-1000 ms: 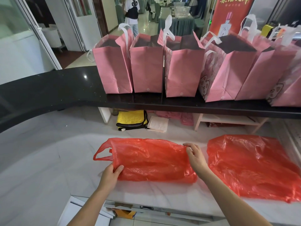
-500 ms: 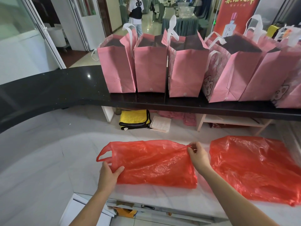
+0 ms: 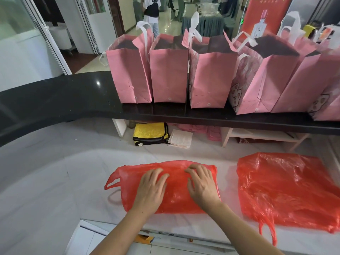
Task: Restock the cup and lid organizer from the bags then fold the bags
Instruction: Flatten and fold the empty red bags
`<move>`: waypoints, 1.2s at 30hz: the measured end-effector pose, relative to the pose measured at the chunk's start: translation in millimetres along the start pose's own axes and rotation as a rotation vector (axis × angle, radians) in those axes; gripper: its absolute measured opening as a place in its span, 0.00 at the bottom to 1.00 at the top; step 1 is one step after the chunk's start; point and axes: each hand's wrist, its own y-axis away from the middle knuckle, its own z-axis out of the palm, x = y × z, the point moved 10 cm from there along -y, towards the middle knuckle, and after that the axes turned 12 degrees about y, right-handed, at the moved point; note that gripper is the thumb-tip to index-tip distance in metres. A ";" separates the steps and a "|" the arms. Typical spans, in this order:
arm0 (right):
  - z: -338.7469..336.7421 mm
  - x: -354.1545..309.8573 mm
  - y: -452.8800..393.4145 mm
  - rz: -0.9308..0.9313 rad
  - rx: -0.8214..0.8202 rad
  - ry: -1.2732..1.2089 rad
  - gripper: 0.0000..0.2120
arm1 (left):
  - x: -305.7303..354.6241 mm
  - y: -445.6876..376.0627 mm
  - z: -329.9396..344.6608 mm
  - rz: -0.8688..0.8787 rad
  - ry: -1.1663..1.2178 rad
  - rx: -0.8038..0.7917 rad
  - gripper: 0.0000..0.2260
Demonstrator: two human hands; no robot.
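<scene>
Your left hand (image 3: 150,188) and right hand (image 3: 202,184) pressed flat, fingers (image 3: 160,174) released, on the red bag (image 3: 174,199); thin, slippery film, probably best pinched at the edge beyond your fingertips.

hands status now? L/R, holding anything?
Left hand: open, flat, pressing on the red bag, gripping nothing.
Right hand: open, fingers spread, pressing on the same bag.
</scene>
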 end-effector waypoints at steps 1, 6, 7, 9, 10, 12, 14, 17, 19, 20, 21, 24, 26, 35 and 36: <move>11.8 1.9 2.2 0.028 -0.052 0.021 0.16 | -1.6 -3.7 11.7 -0.004 -0.026 -0.065 0.16; 59.2 12.1 16.8 0.122 -0.314 0.118 0.27 | -27.0 -5.0 65.4 -0.097 -0.127 -0.378 0.27; 66.4 13.3 20.1 0.113 -0.361 0.139 0.28 | -31.9 -4.3 72.1 -0.105 -0.137 -0.406 0.28; 78.4 17.3 25.4 0.098 -0.444 0.183 0.31 | -39.1 -6.0 79.8 -0.121 -0.146 -0.426 0.29; 83.1 18.8 27.2 0.096 -0.479 0.202 0.33 | -41.0 -8.1 81.7 -0.129 -0.145 -0.429 0.29; 88.3 17.9 28.1 0.090 -0.524 0.215 0.35 | -38.3 -14.8 82.4 -0.120 -0.133 -0.411 0.29; 88.4 14.4 25.8 0.082 -0.533 0.200 0.36 | -29.1 -23.9 82.1 -0.060 -0.133 -0.394 0.28; 90.1 9.5 23.9 0.051 -0.552 0.184 0.39 | -27.0 -30.6 90.0 -0.016 -0.146 -0.415 0.29; 96.3 8.0 27.8 0.034 -0.594 0.191 0.42 | -36.4 -27.1 99.6 -0.037 -0.141 -0.454 0.30; 100.3 8.3 30.9 0.031 -0.619 0.198 0.43 | -43.0 -23.7 104.7 -0.048 -0.146 -0.476 0.31; 104.8 9.6 34.7 0.034 -0.646 0.202 0.44 | -50.3 -20.0 108.9 -0.062 -0.154 -0.499 0.31; 116.4 15.1 49.2 0.055 -0.728 0.206 0.46 | -76.0 -12.6 115.2 -0.113 -0.162 -0.540 0.31; 122.6 17.5 57.6 0.089 -0.763 0.192 0.48 | -90.6 -11.0 115.9 -0.119 -0.173 -0.551 0.31; 119.9 34.1 67.1 0.203 -0.655 0.195 0.51 | -121.8 -13.4 120.6 -0.172 -0.087 -0.557 0.31; 120.1 34.6 66.4 0.201 -0.656 0.194 0.50 | -122.5 -13.5 120.5 -0.179 -0.082 -0.552 0.31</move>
